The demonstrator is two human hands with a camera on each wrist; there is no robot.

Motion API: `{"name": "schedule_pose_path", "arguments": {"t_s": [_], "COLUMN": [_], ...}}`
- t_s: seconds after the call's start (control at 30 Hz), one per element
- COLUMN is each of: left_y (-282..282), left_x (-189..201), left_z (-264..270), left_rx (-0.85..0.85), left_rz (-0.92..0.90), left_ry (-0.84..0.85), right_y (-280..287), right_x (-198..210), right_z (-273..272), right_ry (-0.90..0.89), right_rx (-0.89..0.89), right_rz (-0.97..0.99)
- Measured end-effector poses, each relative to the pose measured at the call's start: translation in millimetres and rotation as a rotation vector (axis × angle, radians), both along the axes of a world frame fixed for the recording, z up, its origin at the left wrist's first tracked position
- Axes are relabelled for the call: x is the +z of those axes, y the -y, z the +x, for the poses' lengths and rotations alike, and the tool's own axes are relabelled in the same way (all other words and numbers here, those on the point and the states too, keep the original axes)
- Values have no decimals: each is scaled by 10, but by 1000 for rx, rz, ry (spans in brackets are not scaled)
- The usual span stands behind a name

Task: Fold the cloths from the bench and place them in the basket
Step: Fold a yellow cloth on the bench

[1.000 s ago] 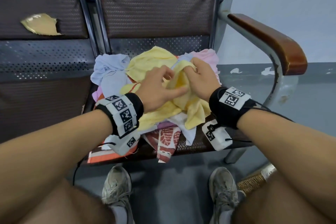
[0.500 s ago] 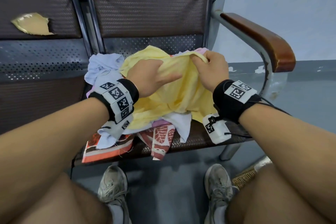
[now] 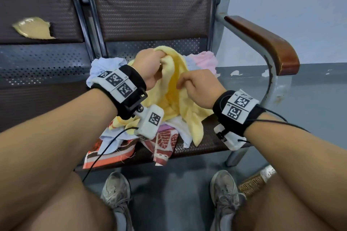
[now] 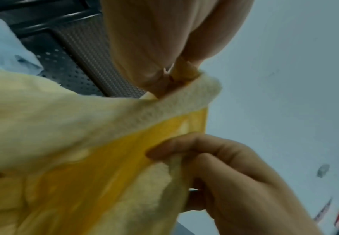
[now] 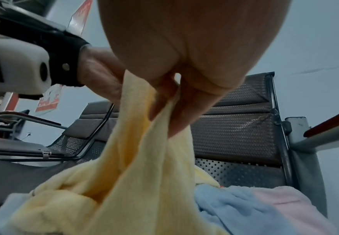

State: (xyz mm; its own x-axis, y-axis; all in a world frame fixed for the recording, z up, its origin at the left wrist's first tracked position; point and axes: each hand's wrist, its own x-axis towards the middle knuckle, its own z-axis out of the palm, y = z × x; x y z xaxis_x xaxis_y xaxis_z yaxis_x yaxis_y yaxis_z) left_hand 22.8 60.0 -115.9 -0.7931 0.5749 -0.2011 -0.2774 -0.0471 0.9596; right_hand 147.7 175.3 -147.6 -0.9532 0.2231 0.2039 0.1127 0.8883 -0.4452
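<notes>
Since half a second ago the left hand (image 3: 150, 65) has risen with a pinched edge of the yellow towel (image 3: 176, 99), while the right hand (image 3: 199, 88), now lower, pinches another edge. The towel hangs long-axis roughly vertical, its tail on the cloth pile (image 3: 163, 137) on the worktop (image 3: 204, 140). The armrest (image 3: 266, 43) bounds the right; the left seat (image 3: 37, 73) seems open

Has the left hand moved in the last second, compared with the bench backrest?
Yes. The left hand, gripping the yellow cloth, has risen toward the perforated backrest, away from the cloth pile.
</notes>
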Motion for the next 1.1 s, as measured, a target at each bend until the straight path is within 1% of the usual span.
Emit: {"name": "schedule_pose_path", "arguments": {"t_s": [0.03,0.1,0.2,0.27,0.33,0.47,0.53,0.6,0.73,0.8,0.83,0.9,0.97,1.1], "left_y": [-2,-11,-31,-37,-33,4,26,28,29,59,82,134,184,264], "left_x": [15,45,56,57,59,2,-25,-38,-68,-108,-132,-200,-294,-395], "left_z": [22,88,173,185,154,64,42,17,-35,-112,-164,-266,-357,-429], "left_rx": [-12,-69,-136,-147,-128,26,61,72,81,146,194,288,305,130], "left_rz": [16,77,112,105,90,67,56,72,85,61,32,-47,-118,-295], "left_ry": [22,63,56,37,6,-56,-101,-103,-63,-74,-90,-146,-202,-373], "right_y": [10,62,176,196,144,-36,-112,-178,-252,-268,-287,-342,-384,-428], "right_x": [-16,-52,-68,-79,-75,-121,-145,-181,-294,-315,-308,-270,-222,-177], "right_z": [3,-4,-52,-85,-98,-91,-84,-79,-52,-44,-42,-38,-48,-53], "right_ry": [11,-2,-1,-40,-78,-96,-77,-16,162,249,264,212,80,-157], "right_rx": [-35,-46,-42,-32,-62,-138,-170,-201,-179,-197,-217,-277,-343,-363], "right_rz": [-25,-121,-278,-310,-302,-387,-283,-183,-97,-61,-48,-42,-81,-207]}}
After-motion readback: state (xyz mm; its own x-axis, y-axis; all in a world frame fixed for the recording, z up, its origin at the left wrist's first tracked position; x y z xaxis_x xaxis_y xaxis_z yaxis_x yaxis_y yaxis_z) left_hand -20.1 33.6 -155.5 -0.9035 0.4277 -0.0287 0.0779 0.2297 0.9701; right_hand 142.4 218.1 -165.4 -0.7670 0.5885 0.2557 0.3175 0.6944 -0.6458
